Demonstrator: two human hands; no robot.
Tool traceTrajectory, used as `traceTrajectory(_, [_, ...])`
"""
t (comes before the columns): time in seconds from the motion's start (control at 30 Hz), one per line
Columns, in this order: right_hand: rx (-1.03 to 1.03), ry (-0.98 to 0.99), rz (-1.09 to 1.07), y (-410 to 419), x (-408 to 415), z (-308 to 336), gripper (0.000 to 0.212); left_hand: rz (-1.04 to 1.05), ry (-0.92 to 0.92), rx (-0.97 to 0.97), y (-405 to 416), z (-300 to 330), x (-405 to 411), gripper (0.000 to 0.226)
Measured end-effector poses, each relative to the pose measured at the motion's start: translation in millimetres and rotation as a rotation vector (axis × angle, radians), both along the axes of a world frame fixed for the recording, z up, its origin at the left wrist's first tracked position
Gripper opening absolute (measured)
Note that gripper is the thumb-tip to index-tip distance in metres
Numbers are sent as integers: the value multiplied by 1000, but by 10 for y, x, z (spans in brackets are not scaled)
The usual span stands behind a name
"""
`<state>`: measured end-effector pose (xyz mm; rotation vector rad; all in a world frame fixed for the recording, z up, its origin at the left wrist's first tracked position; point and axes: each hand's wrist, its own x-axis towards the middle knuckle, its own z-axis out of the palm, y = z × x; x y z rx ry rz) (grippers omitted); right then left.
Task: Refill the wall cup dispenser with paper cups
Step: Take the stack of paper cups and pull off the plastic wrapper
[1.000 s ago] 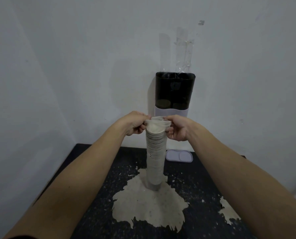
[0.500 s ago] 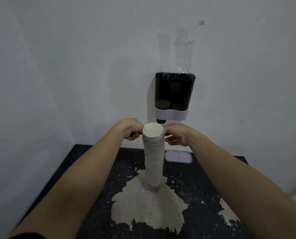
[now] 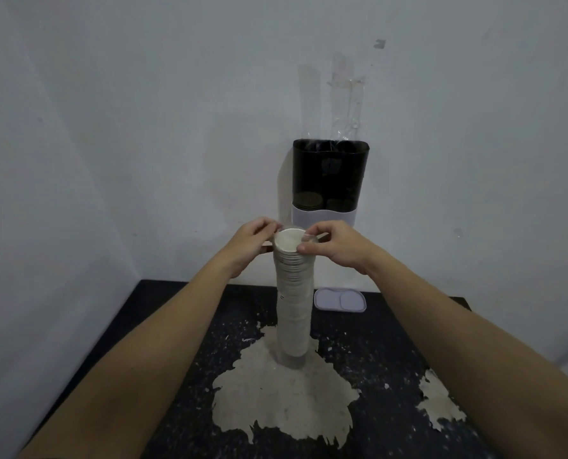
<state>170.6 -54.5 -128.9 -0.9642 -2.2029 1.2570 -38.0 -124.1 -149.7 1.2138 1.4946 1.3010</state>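
Stack of paper cups (image 3: 293,299) is pinched at its rim by left hand (image 3: 250,244) and right hand (image 3: 338,245); no writing legible; dispenser (image 3: 329,180) is mounted just beyond.

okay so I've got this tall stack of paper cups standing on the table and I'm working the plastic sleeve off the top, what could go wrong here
The cup stack is tall, narrow and already leans slightly; both hands, left hand and right hand, tug at the plastic sleeve only at the top, so it may topple.

If it falls, cups could scatter over the flaking table.

The dispenser hangs close behind; a jerk might knock it.
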Motion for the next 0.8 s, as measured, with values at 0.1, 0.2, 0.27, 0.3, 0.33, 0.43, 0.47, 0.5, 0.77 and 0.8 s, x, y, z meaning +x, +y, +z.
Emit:
traceTrajectory(0.1, [48, 21, -38, 5, -3, -41, 30, -116, -39, 58, -123, -45, -101, 22])
traceTrajectory(0.2, [50, 51, -51, -14, 6, -49, 32, -123, -3, 50, -177, -79, -134, 25])
traceTrajectory(0.27, [39, 69, -29, -36, 16, -39, 31, -121, -19, 58, -188, -67, -137, 21])
traceTrajectory(0.3, [27, 72, -11, -46, 21, -35, 29, -123, -20, 59, -190, -54, -140, 19])
traceTrajectory(0.33, [18, 73, 9, -51, 26, -32, 27, -122, -12, 63, -191, -39, -136, 18])
traceTrajectory(0.43, [44, 83, 20, -38, 27, -66, 19, -87, 21, 103, -191, -40, -88, 18])
traceTrajectory(0.47, [62, 95, 9, -32, 23, -98, 18, -72, 22, 120, -198, -54, -68, 19])
traceTrajectory(0.5, [79, 107, 0, -31, 22, -133, 17, -58, 10, 136, -205, -80, -54, 20])
traceTrajectory(0.77, [313, 181, 18, -65, 99, -400, 20, -20, 216, 269, -250, -250, 0, 29])
traceTrajectory(0.8, [335, 159, 21, -59, 115, -433, 20, -21, 281, 285, -258, -253, 8, 30])
